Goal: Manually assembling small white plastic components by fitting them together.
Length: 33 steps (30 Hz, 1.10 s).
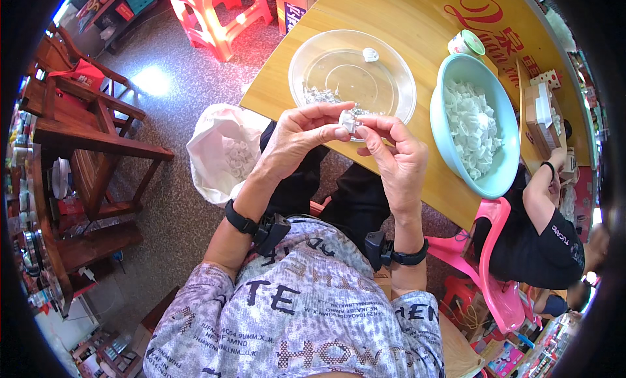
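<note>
Over the near edge of a round clear plastic tray (352,39), my two hands meet. Thumb and finger of my left hand (293,138) pinch a small white plastic piece (347,121). The fingers of my right hand (399,157) are closed at its other side, where a tiny part, perhaps metal, shows between the fingertips. Several small silvery metal parts (319,95) lie in the near part of the tray. Another white piece (370,54) sits near its far rim. Right of the tray, a light blue basin (439,110) holds a heap of white plastic pieces (471,127).
The basin and tray stand on a wooden table (270,75). At its left, an open white sack (205,150) on the floor holds more white pieces. A round tub (466,44) stands behind the basin. Another person (548,234) sits at right by a pink chair (489,247). Wooden chairs (98,130) stand left.
</note>
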Tool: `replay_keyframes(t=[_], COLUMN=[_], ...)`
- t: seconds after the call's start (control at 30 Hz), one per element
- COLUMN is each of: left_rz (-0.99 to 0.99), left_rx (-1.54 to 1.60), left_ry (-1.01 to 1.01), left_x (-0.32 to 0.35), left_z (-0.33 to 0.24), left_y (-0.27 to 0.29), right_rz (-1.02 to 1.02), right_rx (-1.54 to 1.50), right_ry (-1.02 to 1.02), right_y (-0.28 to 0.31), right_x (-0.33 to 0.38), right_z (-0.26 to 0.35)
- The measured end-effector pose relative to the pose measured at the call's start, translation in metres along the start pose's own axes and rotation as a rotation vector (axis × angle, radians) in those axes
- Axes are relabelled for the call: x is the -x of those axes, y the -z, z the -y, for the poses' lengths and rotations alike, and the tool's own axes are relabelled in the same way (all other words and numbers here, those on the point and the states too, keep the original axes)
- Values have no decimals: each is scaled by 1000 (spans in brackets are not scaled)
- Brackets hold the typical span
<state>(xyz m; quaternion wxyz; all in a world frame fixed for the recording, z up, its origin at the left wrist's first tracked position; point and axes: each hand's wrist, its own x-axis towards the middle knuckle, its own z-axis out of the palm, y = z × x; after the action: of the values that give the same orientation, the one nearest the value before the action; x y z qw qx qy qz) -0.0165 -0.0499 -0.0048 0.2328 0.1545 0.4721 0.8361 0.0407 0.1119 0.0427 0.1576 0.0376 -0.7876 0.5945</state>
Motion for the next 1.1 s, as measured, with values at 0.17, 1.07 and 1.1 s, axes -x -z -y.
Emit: replay_keyframes(t=[0.17,1.07,1.1], left_rz=[-28,239,248], left_rx=[-48,-1497,-1479], left_ry=[-10,-477,-451], left_x=[3,-163,-165], left_z=[-6,-2,1], left_y=[0,19,20], right_rz=[-1,-794,-802], right_rx=[-100,699,639], right_ry=[-115,-34,12], right_y=[-2,148,141], right_x=[0,-30,-30], right_z=[2,-10,-3])
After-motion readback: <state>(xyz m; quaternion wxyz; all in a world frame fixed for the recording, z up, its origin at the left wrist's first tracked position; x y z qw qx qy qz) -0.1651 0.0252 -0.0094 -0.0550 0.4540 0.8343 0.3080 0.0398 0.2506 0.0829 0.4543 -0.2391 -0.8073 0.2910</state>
